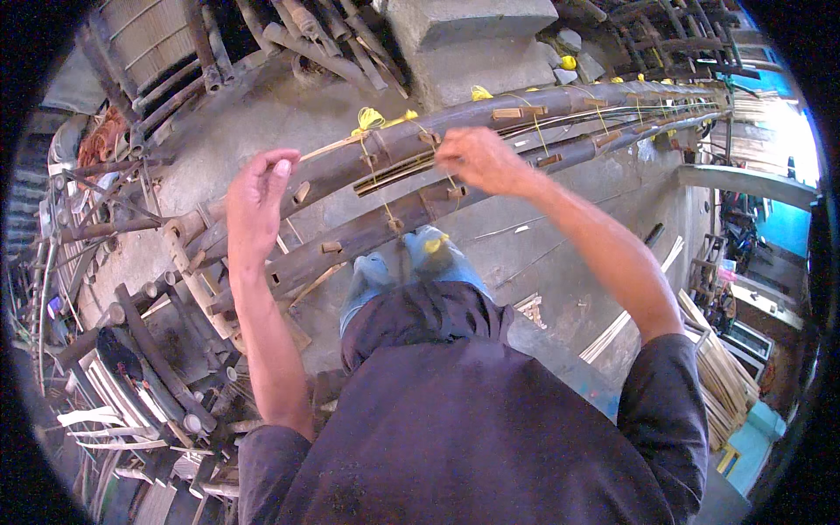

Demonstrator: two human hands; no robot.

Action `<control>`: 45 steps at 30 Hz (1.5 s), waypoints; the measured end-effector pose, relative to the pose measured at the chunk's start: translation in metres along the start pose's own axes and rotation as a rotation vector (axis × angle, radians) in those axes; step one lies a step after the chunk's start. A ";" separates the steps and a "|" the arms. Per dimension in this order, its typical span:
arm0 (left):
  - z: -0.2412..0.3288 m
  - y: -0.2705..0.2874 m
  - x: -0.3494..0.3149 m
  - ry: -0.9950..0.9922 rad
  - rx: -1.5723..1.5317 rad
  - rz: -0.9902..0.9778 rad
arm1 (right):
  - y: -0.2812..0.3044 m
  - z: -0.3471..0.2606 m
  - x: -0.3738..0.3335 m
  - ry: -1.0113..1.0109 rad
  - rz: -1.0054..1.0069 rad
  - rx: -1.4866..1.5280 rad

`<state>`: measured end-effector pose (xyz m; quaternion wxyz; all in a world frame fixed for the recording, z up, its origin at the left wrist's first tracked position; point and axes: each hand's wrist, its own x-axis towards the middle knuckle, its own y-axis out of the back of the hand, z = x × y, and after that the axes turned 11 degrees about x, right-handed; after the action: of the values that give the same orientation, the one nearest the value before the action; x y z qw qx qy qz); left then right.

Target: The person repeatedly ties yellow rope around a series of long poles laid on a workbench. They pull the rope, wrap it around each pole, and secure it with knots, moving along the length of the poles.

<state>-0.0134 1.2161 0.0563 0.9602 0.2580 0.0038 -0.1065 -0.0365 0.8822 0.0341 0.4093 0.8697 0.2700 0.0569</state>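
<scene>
Two long dark bamboo poles [341,234] run side by side across in front of me, with a bundle of thin split strips [389,178] lying between them. Thin yellow cords [540,131] cross from pole to pole at intervals. My right hand [479,159] is closed over the strips, beside one of these cords; what its fingertips pinch is hidden. Above the far pole's left part is my left hand [256,201], loosely curved with thumb and fingers apart. A pale strip appears beside its fingertips, and a yellow cord bundle [370,118] sits on the far pole.
Wooden pegs [332,247] stick out of the poles. A concrete block [464,61] stands beyond them. Stacked bamboo [166,385] fills the lower left, and more poles [319,44] lie at the back. Pale strips [626,324] lie on the floor at right.
</scene>
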 end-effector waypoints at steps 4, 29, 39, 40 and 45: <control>0.005 -0.008 -0.003 0.081 0.043 0.021 | -0.004 -0.047 -0.012 0.113 -0.101 0.322; -0.005 -0.078 -0.037 -0.127 0.616 -0.139 | 0.072 -0.163 -0.006 0.199 -0.058 0.097; -0.004 -0.092 -0.016 -0.143 0.586 -0.177 | -0.035 -0.034 0.133 -0.547 -0.169 -0.226; -0.003 -0.092 -0.020 -0.114 0.578 -0.159 | -0.041 -0.030 0.135 -0.611 -0.051 -0.201; 0.002 -0.094 -0.021 -0.154 0.516 -0.157 | -0.003 -0.052 0.156 -0.283 0.874 1.123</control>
<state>-0.0530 1.1405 0.0129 0.8492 0.4839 -0.0767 -0.1972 0.0776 0.9996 0.0473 -0.1284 0.9761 -0.1696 -0.0451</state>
